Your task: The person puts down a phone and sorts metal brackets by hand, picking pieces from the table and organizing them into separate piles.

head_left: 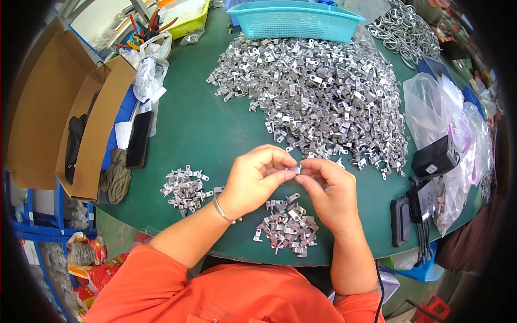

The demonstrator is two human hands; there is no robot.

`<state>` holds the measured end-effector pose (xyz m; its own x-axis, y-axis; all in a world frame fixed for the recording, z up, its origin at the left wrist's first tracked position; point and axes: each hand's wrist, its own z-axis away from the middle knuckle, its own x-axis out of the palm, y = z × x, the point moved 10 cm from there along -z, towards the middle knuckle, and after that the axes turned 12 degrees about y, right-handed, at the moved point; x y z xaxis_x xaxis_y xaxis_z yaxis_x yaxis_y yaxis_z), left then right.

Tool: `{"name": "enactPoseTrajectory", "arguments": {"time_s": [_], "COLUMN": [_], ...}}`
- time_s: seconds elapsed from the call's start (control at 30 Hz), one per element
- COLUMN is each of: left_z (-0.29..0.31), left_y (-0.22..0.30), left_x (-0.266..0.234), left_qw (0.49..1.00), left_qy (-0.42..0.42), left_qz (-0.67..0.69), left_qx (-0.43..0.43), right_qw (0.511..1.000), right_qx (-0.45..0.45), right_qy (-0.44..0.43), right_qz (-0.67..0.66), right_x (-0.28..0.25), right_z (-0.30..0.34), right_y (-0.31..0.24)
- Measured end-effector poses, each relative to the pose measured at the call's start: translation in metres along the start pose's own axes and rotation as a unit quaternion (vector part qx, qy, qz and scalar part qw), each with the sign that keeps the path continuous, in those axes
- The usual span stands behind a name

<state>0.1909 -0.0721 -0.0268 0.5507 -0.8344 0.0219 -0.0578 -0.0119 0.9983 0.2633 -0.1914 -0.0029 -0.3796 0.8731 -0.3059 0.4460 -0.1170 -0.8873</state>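
Between the fingertips of my left hand (261, 173) and my right hand (329, 188) is a small silver metal bracket (296, 169). Both hands pinch it, thumb against forefinger, just above the green table. Its far details are covered by my fingers. A large heap of similar metal brackets (323, 97) spreads beyond my hands. Under my wrists, close to the table's near edge, lies a smaller pile of brackets (288, 226). Another small pile of brackets (186, 189) sits to the left of my left forearm.
A turquoise plastic basket (299, 21) stands behind the heap. At left are an open cardboard box (102, 118) and a black phone (139, 139). Clear plastic bags (436, 107), a black box (435, 157) and a black pouch (399, 220) lie at right. Metal rings (406, 32) fill the far right.
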Motion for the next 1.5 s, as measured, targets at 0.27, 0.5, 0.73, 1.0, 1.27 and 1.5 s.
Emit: {"name": "enactPoseTrajectory", "arguments": {"time_s": [0.27, 0.5, 0.73, 1.0, 1.27, 1.5], "left_z": [0.009, 0.012, 0.007, 0.029, 0.050, 0.004], "left_y": [-0.013, -0.014, -0.009, 0.058, 0.030, 0.049], "left_x": [-0.006, -0.006, -0.008, -0.083, -0.078, -0.044], "left_qw": [0.998, 0.997, 0.984, 0.861, 0.798, 0.808], "left_qy": [-0.003, -0.009, 0.007, -0.088, -0.189, -0.143], "left_qz": [0.039, 0.067, 0.167, -0.409, -0.515, -0.500], "left_qx": [-0.050, -0.034, -0.055, 0.289, 0.250, 0.278], "right_qw": [0.983, 0.953, 0.988, 0.992, 0.992, 0.989], "right_qx": [0.123, 0.211, -0.135, -0.122, -0.090, -0.094], "right_qy": [-0.034, -0.061, -0.034, 0.003, 0.053, 0.071], "right_qz": [-0.130, -0.210, -0.067, -0.037, -0.073, -0.089], "right_x": [0.008, 0.016, 0.005, 0.001, -0.014, -0.017], "right_z": [0.007, 0.011, 0.001, 0.008, 0.004, -0.001], "right_y": [0.028, 0.027, -0.032, -0.032, -0.023, -0.023]}}
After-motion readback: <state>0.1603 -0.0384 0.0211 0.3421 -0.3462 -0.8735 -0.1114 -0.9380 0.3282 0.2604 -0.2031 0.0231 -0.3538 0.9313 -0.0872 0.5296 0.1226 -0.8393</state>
